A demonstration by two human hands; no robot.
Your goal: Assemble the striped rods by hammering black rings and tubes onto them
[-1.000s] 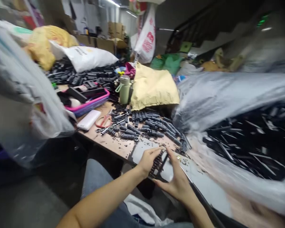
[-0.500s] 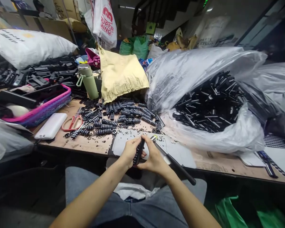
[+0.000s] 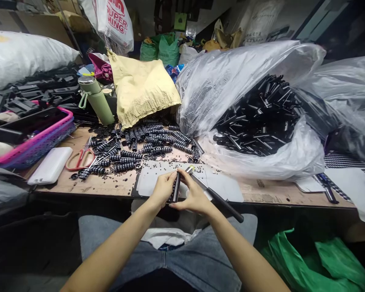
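Observation:
My left hand point(image 3: 163, 188) grips the left side of a slim black bar-like part point(image 3: 177, 187), which has a row of small white marks along its left edge. My right hand point(image 3: 196, 198) holds the same part from the other side, fingertips near its top end and thumb near its bottom end. Both hands are over the front edge of a pale board point(image 3: 149, 172). Just right of them lies a hammer point(image 3: 223, 202), its black handle sticking out past the table edge. Several black rods with white-marked rings point(image 3: 127, 160) are heaped behind the hands.
A clear plastic bag point(image 3: 207, 93) spills black parts at the right. Red-handled scissors point(image 3: 79, 159), a white power bank point(image 3: 50, 166), a green flask point(image 3: 99, 101) and a pink basket point(image 3: 61, 125) stand left. Tiny black bits dot the table. A yellow sack point(image 3: 146, 87) sits behind.
The view has shifted, so the table things appear further left and higher. In my hands the black part has turned more upright, and its smooth side now faces the camera more.

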